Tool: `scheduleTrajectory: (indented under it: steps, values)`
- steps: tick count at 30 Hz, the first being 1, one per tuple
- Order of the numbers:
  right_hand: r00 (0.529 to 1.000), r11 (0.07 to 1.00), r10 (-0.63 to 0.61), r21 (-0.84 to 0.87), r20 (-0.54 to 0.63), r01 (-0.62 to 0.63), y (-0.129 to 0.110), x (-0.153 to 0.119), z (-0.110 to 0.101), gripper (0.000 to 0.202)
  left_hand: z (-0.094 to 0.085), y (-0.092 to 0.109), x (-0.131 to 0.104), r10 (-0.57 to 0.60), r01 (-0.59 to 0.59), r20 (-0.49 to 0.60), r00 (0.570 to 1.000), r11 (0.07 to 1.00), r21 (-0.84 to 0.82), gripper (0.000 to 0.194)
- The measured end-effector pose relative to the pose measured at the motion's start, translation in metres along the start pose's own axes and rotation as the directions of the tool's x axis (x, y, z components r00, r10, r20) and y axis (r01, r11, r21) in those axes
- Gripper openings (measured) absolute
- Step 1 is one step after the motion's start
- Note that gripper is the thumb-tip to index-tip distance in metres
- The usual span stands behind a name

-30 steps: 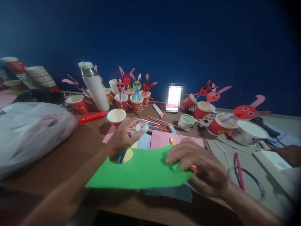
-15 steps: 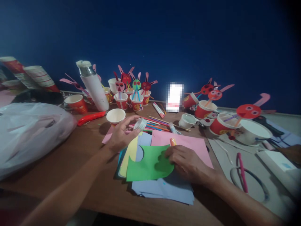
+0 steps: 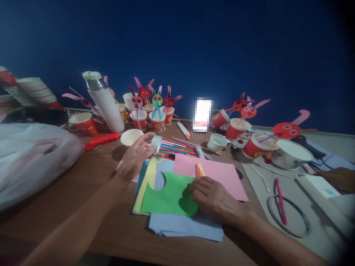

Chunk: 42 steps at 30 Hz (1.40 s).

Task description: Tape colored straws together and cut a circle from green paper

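Observation:
My left hand (image 3: pixel 135 157) is raised above the left side of the paper stack, its fingers and thumb around a small whitish roll that looks like clear tape (image 3: pixel 156 145). In my right hand (image 3: pixel 209 195) is a short orange stick-like thing with yellow on it (image 3: pixel 199 170); its lower part is hidden in the fist. That hand rests over the right edge of a green paper sheet (image 3: pixel 169 194), which has a round bite cut from its top edge. Yellow, pink (image 3: pixel 222 177) and pale blue paper (image 3: pixel 185 227) lie around and under the green sheet.
Behind the paper lie several coloured sticks (image 3: pixel 177 146) and a white cup (image 3: pixel 218 142). Paper cups with bug-like figures (image 3: pixel 157 118) stand along the wall. A white flask (image 3: pixel 104 105), a red-handled tool (image 3: pixel 102 141) and a plastic bag (image 3: pixel 39 159) are at left; a headband (image 3: pixel 290 214) lies right.
The view has shifted slightly, so everything sits a little further left. My left hand has turned the small roll more edge-on. My right hand still grips the orange thing over the green paper.

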State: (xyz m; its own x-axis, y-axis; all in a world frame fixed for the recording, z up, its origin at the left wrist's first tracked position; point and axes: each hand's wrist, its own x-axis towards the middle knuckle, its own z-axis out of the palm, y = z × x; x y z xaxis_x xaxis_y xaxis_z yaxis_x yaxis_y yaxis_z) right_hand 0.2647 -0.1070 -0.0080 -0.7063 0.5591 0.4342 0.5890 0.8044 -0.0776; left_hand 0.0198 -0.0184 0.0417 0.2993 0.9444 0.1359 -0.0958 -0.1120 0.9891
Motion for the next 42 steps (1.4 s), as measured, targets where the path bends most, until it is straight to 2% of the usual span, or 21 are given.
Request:
scheduleTrajectory:
  steps: [4,13,17,19,22,26,30,34,38,40,42]
  values:
    - [0.997,1.0,-0.005,0.016,0.076,0.003,0.0,0.0,0.001,0.018,0.003,0.001,0.001,0.019,-0.015,-0.068,0.998,0.999,0.048,0.052]
    - [0.996,1.0,0.009,0.024,0.088,-0.012,0.0,-0.003,0.004,0.017,-0.005,-0.004,0.01,0.058,-0.083,-0.152,0.987,0.983,-0.164,0.038]
    - [0.997,1.0,0.012,0.025,0.082,-0.014,0.0,-0.003,0.005,0.016,-0.008,-0.002,0.011,0.111,-0.148,-0.178,0.978,0.967,-0.209,0.039]
    - [0.998,0.999,0.015,0.028,0.065,-0.016,0.0,-0.003,0.006,0.016,-0.007,0.001,0.008,0.115,-0.147,-0.139,0.984,0.957,-0.248,0.045]
    - [0.998,0.999,0.022,0.045,0.061,-0.025,0.001,-0.002,0.003,0.015,-0.003,0.006,0.003,0.08,-0.081,-0.018,0.997,0.933,-0.349,0.05]
    - [0.998,0.995,0.049,0.084,0.035,-0.051,0.001,0.0,-0.003,0.015,-0.004,0.006,0.001,0.005,0.032,0.087,0.996,0.906,-0.423,0.039]
    - [0.992,0.989,0.1,0.122,-0.083,-0.089,0.005,0.002,-0.008,0.018,-0.006,0.005,0.001,-0.037,0.095,0.135,0.99,0.888,-0.451,0.028]
    - [0.939,0.965,0.249,0.138,-0.236,-0.221,0.015,-0.003,-0.008,0.009,-0.004,0.009,-0.001,-0.07,0.173,0.215,0.974,0.841,-0.512,0.034]
    - [0.86,0.926,0.373,0.188,-0.347,-0.326,0.025,-0.009,-0.007,0.014,-0.006,0.014,-0.001,-0.087,0.201,0.266,0.96,0.875,-0.441,0.043]
    - [0.845,0.922,0.383,0.209,-0.372,-0.326,0.027,-0.01,-0.007,0.018,-0.013,0.018,-0.001,-0.086,0.173,0.254,0.963,0.923,-0.344,0.042]
    - [0.85,0.92,0.386,0.223,-0.357,-0.324,0.028,-0.01,-0.006,0.019,-0.023,0.022,-0.001,-0.086,0.141,0.247,0.965,0.966,-0.217,0.044]
